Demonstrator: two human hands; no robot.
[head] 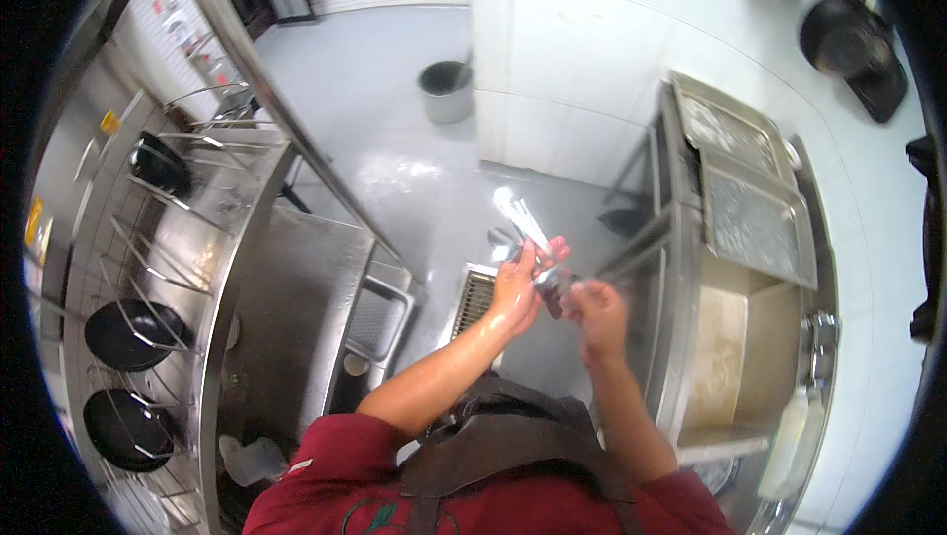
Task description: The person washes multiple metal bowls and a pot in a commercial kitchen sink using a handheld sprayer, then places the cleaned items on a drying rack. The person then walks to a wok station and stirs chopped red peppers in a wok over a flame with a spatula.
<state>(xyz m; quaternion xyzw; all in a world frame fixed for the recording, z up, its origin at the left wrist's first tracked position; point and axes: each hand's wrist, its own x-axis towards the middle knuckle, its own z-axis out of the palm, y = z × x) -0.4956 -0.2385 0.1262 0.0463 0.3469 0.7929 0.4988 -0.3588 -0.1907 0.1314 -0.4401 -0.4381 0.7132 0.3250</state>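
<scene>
My left hand (518, 294) grips a bunch of shiny metal utensils (521, 213) over the floor between two counters. Their long pale ends point away from me, and a rounded spoon bowl (502, 244) sticks out to the left of my fingers. Close beside it, my right hand (601, 317) is blurred by motion. Its curled fingers pinch at the near end of a metal utensil (551, 282) that shows dark reflections. The blur hides the exact shape of that piece. Both forearms look wet.
At right stands a steel sink (714, 357) with metal trays (758, 213) beyond it and a plastic bottle (788, 439) alongside. Black pans (133, 335) rest on a wire rack at left, above a steel counter (296, 298). Ahead are a floor drain grate (475, 302) and a bucket (445, 95).
</scene>
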